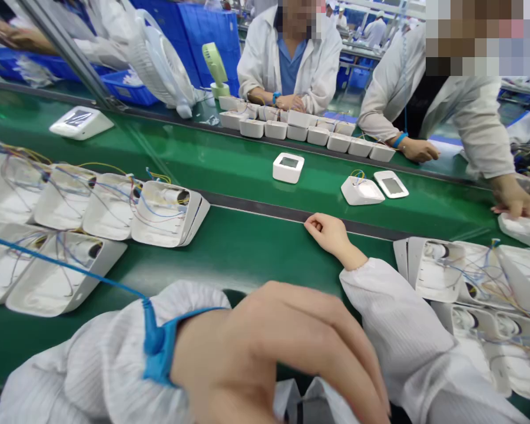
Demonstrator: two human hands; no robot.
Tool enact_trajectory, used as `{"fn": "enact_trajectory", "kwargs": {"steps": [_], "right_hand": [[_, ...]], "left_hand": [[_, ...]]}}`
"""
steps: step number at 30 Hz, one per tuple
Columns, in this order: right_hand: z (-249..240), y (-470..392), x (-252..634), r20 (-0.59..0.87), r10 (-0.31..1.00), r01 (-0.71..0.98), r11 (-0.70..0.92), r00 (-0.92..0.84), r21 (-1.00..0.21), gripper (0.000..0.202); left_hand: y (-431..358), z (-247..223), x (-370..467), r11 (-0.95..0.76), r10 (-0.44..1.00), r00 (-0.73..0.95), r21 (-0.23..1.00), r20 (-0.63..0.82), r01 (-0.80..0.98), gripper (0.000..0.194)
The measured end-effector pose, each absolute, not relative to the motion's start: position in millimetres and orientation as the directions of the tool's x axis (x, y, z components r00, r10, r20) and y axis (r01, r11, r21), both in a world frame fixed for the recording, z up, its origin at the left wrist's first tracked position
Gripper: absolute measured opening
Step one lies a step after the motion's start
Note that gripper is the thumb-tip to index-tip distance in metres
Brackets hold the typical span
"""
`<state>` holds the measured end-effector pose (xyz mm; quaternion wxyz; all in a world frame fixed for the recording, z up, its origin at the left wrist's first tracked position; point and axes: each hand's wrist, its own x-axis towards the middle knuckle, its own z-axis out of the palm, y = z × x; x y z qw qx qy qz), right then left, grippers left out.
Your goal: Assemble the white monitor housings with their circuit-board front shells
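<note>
The fingers of the left hand (287, 341) lie side by side and bend downward close to the camera, with a gap between them and the thumb; where the thumb's tip ends I cannot tell. The fingers of the right hand (331, 235) curl into the palm, thumb against the forefinger, above the dark strip (256, 208) at the edge of the green table (247, 250); whether the hand touches the strip I cannot tell.

A blue strap (161, 347) circles the left wrist, its cord running off to the left. White sleeves cover both arms. Left of the hands, 2 rows of open white cases (161, 227) with loose wires stand on the table; right of them sit more wired cases (437, 271).

Past the strip, on the green belt (229, 165), a wired case (363, 191) lies just beside a flat cover (391, 185) with a gray window. Farther left are 2 white boxes with screens, 1 near the middle (288, 168) and 1 near the far edge (80, 123).

Across the belt, 1 co-worker (291, 65) sits behind a cluster of white cases (297, 132); another, to the right, has a hand (516, 199) on a white shell (523, 229). A white fan (161, 65) and a small green fan (215, 63) stand near blue bins (216, 35).
</note>
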<state>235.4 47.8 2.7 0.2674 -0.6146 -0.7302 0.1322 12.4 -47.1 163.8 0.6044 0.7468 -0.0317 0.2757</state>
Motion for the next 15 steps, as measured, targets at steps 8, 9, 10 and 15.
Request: {"fn": "enact_trajectory", "kwargs": {"steps": [8, 9, 10, 15], "right_hand": [[1.0, 48.0, 237.9, 0.225, 0.969, 0.825, 0.210, -0.104, -0.525, 0.019], [1.0, 48.0, 238.0, 0.226, 0.968, 0.824, 0.213, -0.106, -0.525, 0.019], [1.1, 47.9, 238.1, 0.228, 0.967, 0.823, 0.217, -0.109, -0.525, 0.020], [1.1, 48.5, 238.1, 0.235, 0.965, 0.824, 0.225, -0.115, -0.520, 0.021]], "left_hand": [[-53.8, 176.0, -6.5, -0.108, 0.325, 0.876, 0.935, 0.355, -0.339, 0.059], [-52.0, 172.1, -5.0, -0.088, 0.328, 0.874, 0.932, 0.359, -0.351, 0.059], [-50.4, 169.0, -3.8, -0.079, 0.323, 0.872, 0.928, 0.369, -0.364, 0.058], [-53.7, 173.3, -5.0, -0.168, 0.298, 0.850, 0.901, 0.434, -0.400, 0.060]]}}
